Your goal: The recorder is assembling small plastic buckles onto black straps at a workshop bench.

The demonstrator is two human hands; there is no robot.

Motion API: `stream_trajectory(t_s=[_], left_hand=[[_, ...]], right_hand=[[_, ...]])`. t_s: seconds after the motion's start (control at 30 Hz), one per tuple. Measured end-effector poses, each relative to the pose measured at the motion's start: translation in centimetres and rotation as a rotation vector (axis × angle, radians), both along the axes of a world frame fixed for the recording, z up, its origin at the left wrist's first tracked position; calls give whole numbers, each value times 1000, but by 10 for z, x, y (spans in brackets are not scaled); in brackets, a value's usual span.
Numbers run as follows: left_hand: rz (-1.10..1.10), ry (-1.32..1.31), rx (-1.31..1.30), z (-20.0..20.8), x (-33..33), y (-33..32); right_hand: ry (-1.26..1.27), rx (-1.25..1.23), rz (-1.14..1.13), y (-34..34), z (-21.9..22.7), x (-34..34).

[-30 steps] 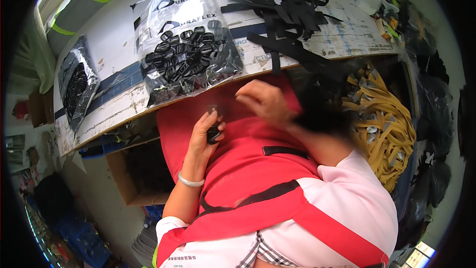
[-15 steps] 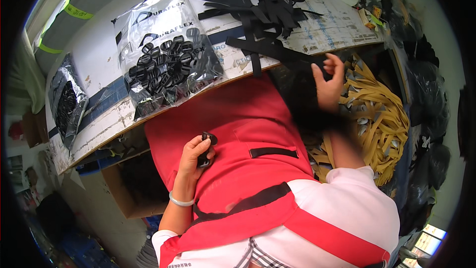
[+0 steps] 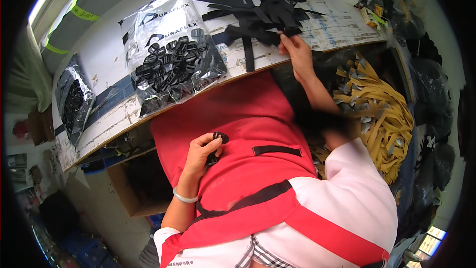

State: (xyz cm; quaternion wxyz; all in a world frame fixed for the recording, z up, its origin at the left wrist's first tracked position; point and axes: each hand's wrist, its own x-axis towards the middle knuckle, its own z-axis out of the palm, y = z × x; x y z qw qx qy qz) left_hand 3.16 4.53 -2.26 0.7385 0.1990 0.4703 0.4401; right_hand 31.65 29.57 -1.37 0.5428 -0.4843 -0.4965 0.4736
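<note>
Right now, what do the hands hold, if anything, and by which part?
Left hand: at least one black buckle, by its edge. Right hand: a black strap, pinched near one end.

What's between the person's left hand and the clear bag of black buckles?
In the head view, going from the left hand up to the clear bag, there's a stretch of red apron, then the front edge of the table.

Scuffed white worktable [image 3: 329, 32], grey floor [image 3: 96, 206], bright panes [image 3: 432, 239] at lower right
</note>
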Motion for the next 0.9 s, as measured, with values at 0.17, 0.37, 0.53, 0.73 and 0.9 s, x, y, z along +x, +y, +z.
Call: stream_trajectory(t_s=[0.17, 0.37, 0.53, 0.73, 0.9], left_hand=[[-351, 367, 208, 22, 1, 5], [-467, 513, 398, 36, 12, 12], [-100, 431, 228, 32, -2, 14], [78, 457, 254, 42, -10, 20], [141, 592, 384, 44, 0, 20]], right_hand=[[-53, 74, 318, 32, 42, -40], [-196, 181, 542, 7, 102, -76], [-429, 104, 678, -59, 157, -73], [-245, -369, 884, -127, 95, -86], [-1, -610, 891, -146, 51, -102]])
